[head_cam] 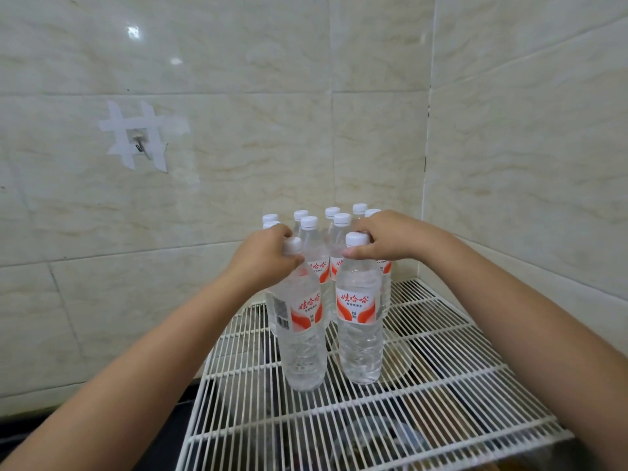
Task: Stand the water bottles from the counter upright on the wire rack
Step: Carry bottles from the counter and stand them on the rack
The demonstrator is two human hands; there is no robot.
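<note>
Two clear water bottles with white caps and red-and-white labels stand at the front of a group on the white wire rack (424, 396). My left hand (263, 254) grips the neck of the front left bottle (302, 338), which tilts slightly. My right hand (390, 237) holds the front right bottle (359, 321) just under its cap; that bottle stands upright on the wires. Behind them several more capped bottles (316, 246) stand upright in rows near the tiled corner, partly hidden by my hands.
Tiled walls (238, 130) close the rack in at the back and right. A taped metal hook (137, 144) is fixed to the wall at the left. Dark counter and blurred items show under the wires. Bare rack wires stretch toward me in front of the bottles.
</note>
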